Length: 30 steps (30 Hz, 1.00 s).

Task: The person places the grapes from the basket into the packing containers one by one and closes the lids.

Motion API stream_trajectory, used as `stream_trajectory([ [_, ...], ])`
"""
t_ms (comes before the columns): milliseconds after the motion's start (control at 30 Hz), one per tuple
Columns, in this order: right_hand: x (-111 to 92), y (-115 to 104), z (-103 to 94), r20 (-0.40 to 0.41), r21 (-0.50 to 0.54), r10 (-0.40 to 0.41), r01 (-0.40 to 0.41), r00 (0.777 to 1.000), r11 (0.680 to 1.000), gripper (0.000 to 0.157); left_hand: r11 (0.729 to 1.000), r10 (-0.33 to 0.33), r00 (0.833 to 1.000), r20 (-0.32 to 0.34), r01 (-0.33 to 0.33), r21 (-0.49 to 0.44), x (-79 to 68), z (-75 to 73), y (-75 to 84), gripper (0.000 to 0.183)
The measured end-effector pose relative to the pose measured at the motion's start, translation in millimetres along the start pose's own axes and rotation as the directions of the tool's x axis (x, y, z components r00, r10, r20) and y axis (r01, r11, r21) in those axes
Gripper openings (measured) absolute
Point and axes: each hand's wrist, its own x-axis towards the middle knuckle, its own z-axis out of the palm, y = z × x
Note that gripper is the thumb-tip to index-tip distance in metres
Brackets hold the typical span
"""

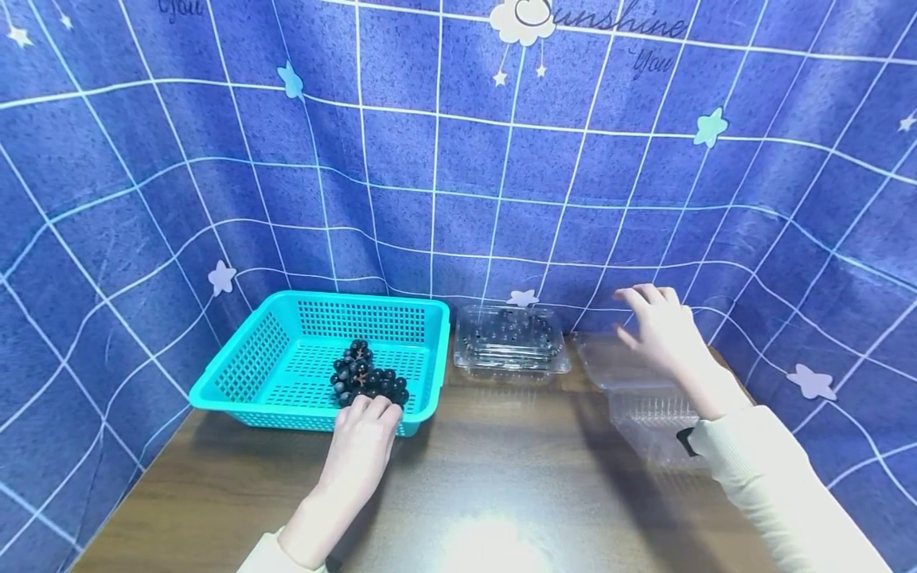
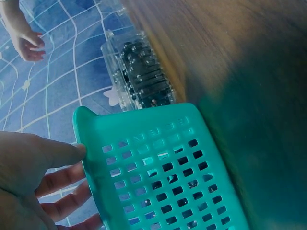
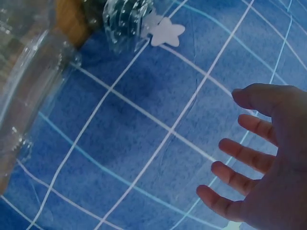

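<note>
My left hand (image 1: 364, 438) is over the front rim of a turquoise plastic basket (image 1: 215, 390), close to a bunch of dark grapes (image 1: 358, 372) inside. In the left wrist view its thumb meets the rim and its spread fingers reach past it, their tips hidden behind the basket wall (image 2: 139, 124). My right hand (image 1: 662, 330) is raised in the air with fingers apart and nothing held. Below it lies an opened clear plastic clamshell box (image 1: 645, 418), partly covered by the forearm. The right wrist view shows these loosely spread fingers (image 3: 247, 155) before the cloth.
A closed clear clamshell box (image 1: 510, 342) with dark fruit inside stands behind, between the basket and the opened box. Everything rests on a brown wooden table (image 1: 494, 454). A blue gridded cloth (image 1: 473, 159) with stars hangs along the back and sides.
</note>
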Motion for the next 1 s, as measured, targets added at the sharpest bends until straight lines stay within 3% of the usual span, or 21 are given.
stream_trajectory([
  [333, -11.6, 25.6, -1.8, -0.038, -0.033, -0.042, 0.041, 0.998, 0.999, 0.046, 1.0, 0.01, 1.0, -0.007, -0.01, 0.0, 0.4, 0.5, -0.9, 0.018],
  [700, -35.3, 53.7, 5.0, -0.066, -0.045, -0.013, 0.01, 0.998, 0.999, 0.043, 1.0, 0.022, 0.999, -0.037, -0.023, -0.014, -1.1, 0.6, -1.8, 0.019],
  [1000, -53.6, 71.8, 9.0, -0.05, -0.065, 0.004, -0.007, 0.999, 0.998, 0.045, 1.0, 0.022, 1.0, -0.02, -0.022, -0.008, -2.3, 1.7, -2.6, 0.017],
])
